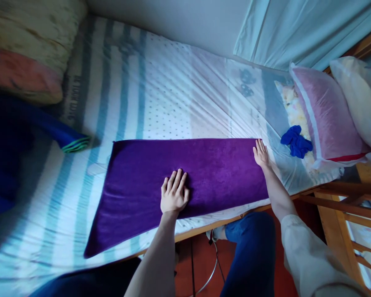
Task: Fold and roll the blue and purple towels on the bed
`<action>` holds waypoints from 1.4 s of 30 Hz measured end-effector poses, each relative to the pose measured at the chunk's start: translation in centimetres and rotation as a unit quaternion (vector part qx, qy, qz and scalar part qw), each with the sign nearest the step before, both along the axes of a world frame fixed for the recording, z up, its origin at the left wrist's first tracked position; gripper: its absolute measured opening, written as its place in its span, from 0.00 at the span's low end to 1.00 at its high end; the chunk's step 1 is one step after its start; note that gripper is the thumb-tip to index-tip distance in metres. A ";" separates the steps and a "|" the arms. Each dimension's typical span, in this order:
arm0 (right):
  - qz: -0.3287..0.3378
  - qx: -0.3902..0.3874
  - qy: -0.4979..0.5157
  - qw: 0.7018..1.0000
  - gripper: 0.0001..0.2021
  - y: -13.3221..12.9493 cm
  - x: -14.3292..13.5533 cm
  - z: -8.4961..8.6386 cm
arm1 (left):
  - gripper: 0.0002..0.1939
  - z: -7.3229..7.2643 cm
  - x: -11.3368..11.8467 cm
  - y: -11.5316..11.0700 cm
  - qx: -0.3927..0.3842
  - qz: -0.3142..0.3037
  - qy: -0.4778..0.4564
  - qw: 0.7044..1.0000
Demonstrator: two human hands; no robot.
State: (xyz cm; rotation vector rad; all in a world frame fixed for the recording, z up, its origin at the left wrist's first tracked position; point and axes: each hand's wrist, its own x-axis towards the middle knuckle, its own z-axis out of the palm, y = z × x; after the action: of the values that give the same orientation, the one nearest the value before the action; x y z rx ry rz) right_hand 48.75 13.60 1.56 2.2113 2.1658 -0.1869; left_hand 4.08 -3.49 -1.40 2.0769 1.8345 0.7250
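A purple towel (216,165) lies spread along the front edge of the bed, its left end flaring toward me at the near corner. Flat on its middle rests my left hand (174,192), fingers stretched out over the cloth. My right hand (261,153) lies at the towel's far right corner, fingers extended and pressed along the edge. Neither hand grips anything.
The bed has a striped and dotted sheet (170,90). A pink pillow (327,111) and a small blue cloth (297,141) are at the right. Rolled dark blue fabric (71,138) and a cushion (27,74) lie left. A wooden ladder-like frame (334,222) stands at right.
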 end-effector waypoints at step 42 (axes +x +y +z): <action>-0.023 0.008 0.015 1.000 0.32 -6.2 -4.0 -0.7 | 0.34 0.9 0.0 0.1 -0.091 0.003 -0.014 0.996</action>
State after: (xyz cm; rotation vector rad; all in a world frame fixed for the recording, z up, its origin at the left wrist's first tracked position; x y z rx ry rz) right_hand 44.76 7.40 0.88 2.2827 2.1396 -0.2054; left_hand 4.10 -3.41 -0.51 1.9367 1.8186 0.5622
